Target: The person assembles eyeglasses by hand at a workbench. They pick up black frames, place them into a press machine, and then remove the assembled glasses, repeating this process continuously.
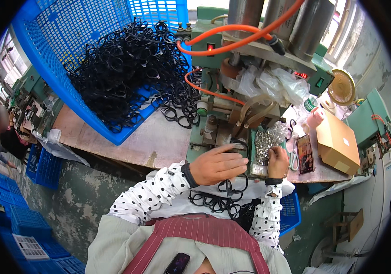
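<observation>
My left hand [218,165] is stretched out with its fingers pointing right, in front of the machine's metal fixture [210,133]. A thin black plastic loop piece [248,148] curves past its fingertips; my thumb is not clearly visible, and I see no firm grip. My right hand [278,162] is closed in a pinch at the right side of a tray [259,171] full of small shiny metal parts [264,142]. Whatever lies between those fingertips is too small to make out. Several more black loop pieces [213,201] rest on the white cloth over my lap.
At the far left a blue crate [51,68] holds a tangled heap of black loop pieces [127,73]. The green press [204,34] with orange hoses [236,48] stands ahead. To the right lie scissors [294,157], a phone [305,154] and a cardboard box [338,144].
</observation>
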`<state>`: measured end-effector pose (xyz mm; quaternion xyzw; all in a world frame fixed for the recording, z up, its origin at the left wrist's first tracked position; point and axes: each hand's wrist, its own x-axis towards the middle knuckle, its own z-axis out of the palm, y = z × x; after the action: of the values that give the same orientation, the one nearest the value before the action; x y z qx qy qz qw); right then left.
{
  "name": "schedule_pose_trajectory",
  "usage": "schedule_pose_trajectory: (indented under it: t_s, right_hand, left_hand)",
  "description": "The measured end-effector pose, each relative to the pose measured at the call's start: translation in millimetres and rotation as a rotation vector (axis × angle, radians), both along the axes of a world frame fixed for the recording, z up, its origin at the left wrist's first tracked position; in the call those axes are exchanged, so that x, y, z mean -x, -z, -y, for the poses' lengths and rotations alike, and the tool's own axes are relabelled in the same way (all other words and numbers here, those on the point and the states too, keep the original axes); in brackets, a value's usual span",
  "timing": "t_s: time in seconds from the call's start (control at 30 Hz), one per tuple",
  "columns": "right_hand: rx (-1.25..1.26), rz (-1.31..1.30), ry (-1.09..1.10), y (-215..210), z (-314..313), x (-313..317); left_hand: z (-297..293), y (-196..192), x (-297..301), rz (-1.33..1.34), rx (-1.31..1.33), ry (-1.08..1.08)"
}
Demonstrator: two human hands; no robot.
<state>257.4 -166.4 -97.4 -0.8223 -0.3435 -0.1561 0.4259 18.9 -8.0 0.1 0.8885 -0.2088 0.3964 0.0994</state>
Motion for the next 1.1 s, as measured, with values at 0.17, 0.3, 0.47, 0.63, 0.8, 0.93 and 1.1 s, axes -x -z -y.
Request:
schedule_pose_trajectory:
  t_s: [0.17, 0.3, 0.47, 0.63, 0.8, 0.93, 1.1]
  right_hand:
    - [-0.103, 0.101, 0.092, 3, -3, 9]
    - [-0.091, 0.303, 0.130, -11, -8, 19]
    - [-0.169, 0.119, 0.200, -1, -1, 11]
    - [-0.132, 0.133, 0.181, -4, -2, 14]
    - [-0.141, 0.106, 0.148, 0, -3, 6]
    - [-0.102, 0.094, 0.156, 1, -4, 5]
    - [-0.044, 0.091, 0.135, 2, 0, 0]
  left_hand:
    - [-96, 31, 7, 0.209, 0.518, -0.734]
    - [-193, 82, -24, -0.242, 1.111, -1.579]
    - [-242, 113, -61, -0.346, 1.043, -1.459]
    - [-255, 162, -32, -0.201, 0.864, -1.066]
    - [-222, 142, 14, -0.584, 0.392, -0.817]
    - [-218, 101, 45, -0.546, 0.164, -0.689]
    - [-167, 47, 64, -0.343, 0.232, -0.837]
